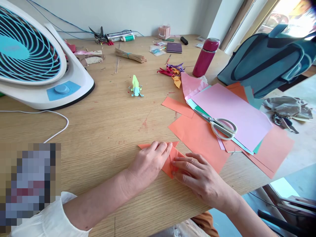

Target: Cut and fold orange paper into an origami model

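A partly folded sheet of orange paper (173,154), with pointed corners and creases, lies flat on the wooden table (103,131). My left hand (153,159) presses on its upper left part, fingers held together and curved over it. From the right, my right hand (197,176) grips the paper's right edge with bent fingers; the thumb is partly hidden. Close by on the right are a larger orange sheet (197,141) and an orange strip (177,106). White-handled scissors (222,128) rest on a stack of coloured paper topped by a pink sheet (234,112).
A small green and blue paper figure (135,87) stands mid-table. On the left is a white fan (81,82) with a white cable (65,115). Behind are a bundle of sticks (130,55), paper scraps (172,70), a magenta flask (206,58) and a teal bag (266,59).
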